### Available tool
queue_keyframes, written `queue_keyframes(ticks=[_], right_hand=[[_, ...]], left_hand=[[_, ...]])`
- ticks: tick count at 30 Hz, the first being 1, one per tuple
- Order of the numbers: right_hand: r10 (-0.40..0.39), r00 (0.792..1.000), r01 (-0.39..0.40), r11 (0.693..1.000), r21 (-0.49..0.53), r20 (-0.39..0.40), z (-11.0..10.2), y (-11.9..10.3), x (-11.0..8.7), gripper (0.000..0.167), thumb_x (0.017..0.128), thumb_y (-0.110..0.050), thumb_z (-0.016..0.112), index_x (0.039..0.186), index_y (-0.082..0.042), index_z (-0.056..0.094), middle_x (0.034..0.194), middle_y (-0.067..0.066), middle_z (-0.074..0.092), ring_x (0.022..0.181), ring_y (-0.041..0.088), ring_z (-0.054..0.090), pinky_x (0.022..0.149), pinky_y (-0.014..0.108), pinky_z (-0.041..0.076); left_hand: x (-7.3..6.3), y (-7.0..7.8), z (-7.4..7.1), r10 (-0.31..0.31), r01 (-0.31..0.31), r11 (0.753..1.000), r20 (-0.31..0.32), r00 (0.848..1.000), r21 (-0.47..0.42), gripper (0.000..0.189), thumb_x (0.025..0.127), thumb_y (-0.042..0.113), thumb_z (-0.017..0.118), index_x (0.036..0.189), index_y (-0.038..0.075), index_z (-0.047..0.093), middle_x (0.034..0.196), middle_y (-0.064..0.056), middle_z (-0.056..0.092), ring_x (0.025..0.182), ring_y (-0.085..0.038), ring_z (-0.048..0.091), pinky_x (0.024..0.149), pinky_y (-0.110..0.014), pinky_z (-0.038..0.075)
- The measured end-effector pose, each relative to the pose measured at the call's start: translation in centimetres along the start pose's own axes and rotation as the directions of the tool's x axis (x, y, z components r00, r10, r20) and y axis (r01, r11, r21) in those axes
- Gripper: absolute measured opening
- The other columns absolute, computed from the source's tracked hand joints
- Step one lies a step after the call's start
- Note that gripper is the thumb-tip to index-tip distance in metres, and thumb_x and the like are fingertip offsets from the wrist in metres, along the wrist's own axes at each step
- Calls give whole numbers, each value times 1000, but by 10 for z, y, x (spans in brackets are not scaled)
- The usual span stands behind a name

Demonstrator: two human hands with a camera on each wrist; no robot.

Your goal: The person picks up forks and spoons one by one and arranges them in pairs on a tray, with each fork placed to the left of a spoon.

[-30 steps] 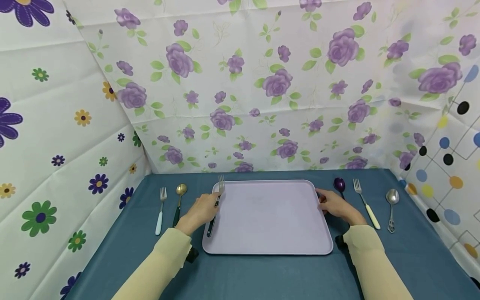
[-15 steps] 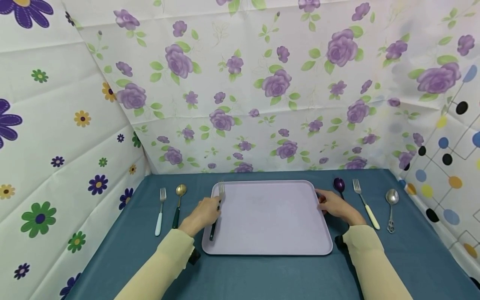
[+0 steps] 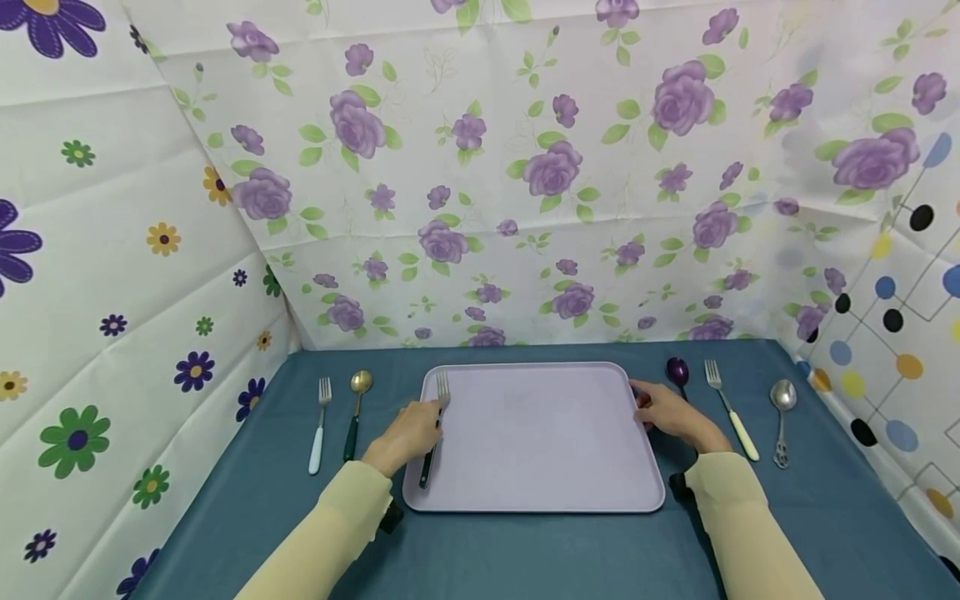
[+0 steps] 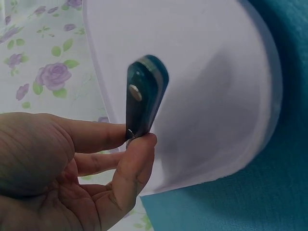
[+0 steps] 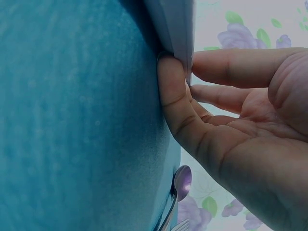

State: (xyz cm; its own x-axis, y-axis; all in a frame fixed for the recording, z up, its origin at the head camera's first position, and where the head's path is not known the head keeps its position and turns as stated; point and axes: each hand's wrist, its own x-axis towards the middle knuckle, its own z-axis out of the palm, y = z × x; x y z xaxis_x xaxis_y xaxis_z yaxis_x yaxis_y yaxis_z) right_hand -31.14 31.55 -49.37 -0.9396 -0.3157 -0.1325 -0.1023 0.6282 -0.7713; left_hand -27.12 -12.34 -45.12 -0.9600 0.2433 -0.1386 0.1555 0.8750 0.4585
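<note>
My left hand (image 3: 408, 432) pinches a fork (image 3: 427, 468) between thumb and fingers, over the left side of a pale lilac tray (image 3: 540, 442). The fork's silver tines point toward the back wall. Its dark green riveted handle (image 4: 144, 91) shows close up in the left wrist view, its shadow falling on the tray. At the tray's right edge, my right hand (image 3: 667, 408) holds the rim. In the right wrist view, the thumb (image 5: 174, 84) lies at the tray's lower side and a finger at the other. The fork's middle is hidden behind my left hand.
Left of the tray lie a fork with a pale blue handle (image 3: 317, 450) and a gold spoon (image 3: 362, 382) with a green handle. On the right are a purple spoon (image 3: 677, 371), a fork with a cream handle (image 3: 742, 433) and a silver spoon (image 3: 783, 396). Flowered cloth walls (image 3: 495, 183) surround the blue tabletop (image 3: 525, 558).
My left hand has moved the fork slightly nearer and to the right, so it lies further inside the tray's left rim. The right hand stays at the tray's edge.
</note>
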Motion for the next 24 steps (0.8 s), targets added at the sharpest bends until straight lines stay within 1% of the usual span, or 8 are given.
queue_keyframes(ticks=[2,7,12,15,19,22,24], right_hand=[[1,1000,-1,1000,0,-1,0,0,0,67,94,8,58,153,18,30,97,18,59,82,24,60,75,39,57],[0,1000,0,1000,0,2,0,1,1,66,94,8,57,153,19,30,96,17,59,81,24,60,74,39,57],[-6,1000,6,1000,0,7,-1,3,2,66,94,8,57,153,19,29,96,17,58,82,24,60,74,39,57],[-10,1000,10,1000,-2,9,-1,3,1,66,94,8,57,153,19,29,96,17,58,81,24,60,74,40,57],[-3,1000,3,1000,-2,9,-1,3,2,66,94,7,57,153,19,29,96,17,59,82,24,60,74,40,58],[2,1000,-2,1000,-4,7,-1,3,2,66,94,8,57,153,19,29,97,18,59,82,24,60,74,39,58],[5,1000,-5,1000,-6,6,-1,3,2,66,94,8,57,153,19,29,97,18,59,82,24,60,74,39,58]], left_hand=[[0,0,1,0,0,1000,1,1000,-1,57,101,0,61,156,-1,44,59,-3,50,43,-11,45,43,-24,37],[0,1,2,-1,1,1000,-2,1000,3,58,101,0,61,156,-1,44,62,-6,54,44,-12,50,44,-25,40],[2,5,4,-10,10,1000,-2,1000,7,58,100,-1,60,156,0,44,69,-8,59,44,-15,56,43,-25,42],[2,6,5,-15,15,1000,-3,1000,12,59,100,-2,60,156,0,44,76,-11,63,44,-15,58,43,-25,42],[2,7,6,-11,11,1000,3,1000,15,58,100,-2,59,156,-1,44,72,-10,63,44,-16,58,42,-24,41],[1,7,6,-11,11,1000,8,1000,20,56,100,-2,59,155,-3,45,64,-7,58,45,-17,59,42,-24,40],[0,8,6,-7,6,1000,4,1000,27,53,100,-2,59,152,-5,47,65,-7,58,45,-16,58,42,-24,40]])
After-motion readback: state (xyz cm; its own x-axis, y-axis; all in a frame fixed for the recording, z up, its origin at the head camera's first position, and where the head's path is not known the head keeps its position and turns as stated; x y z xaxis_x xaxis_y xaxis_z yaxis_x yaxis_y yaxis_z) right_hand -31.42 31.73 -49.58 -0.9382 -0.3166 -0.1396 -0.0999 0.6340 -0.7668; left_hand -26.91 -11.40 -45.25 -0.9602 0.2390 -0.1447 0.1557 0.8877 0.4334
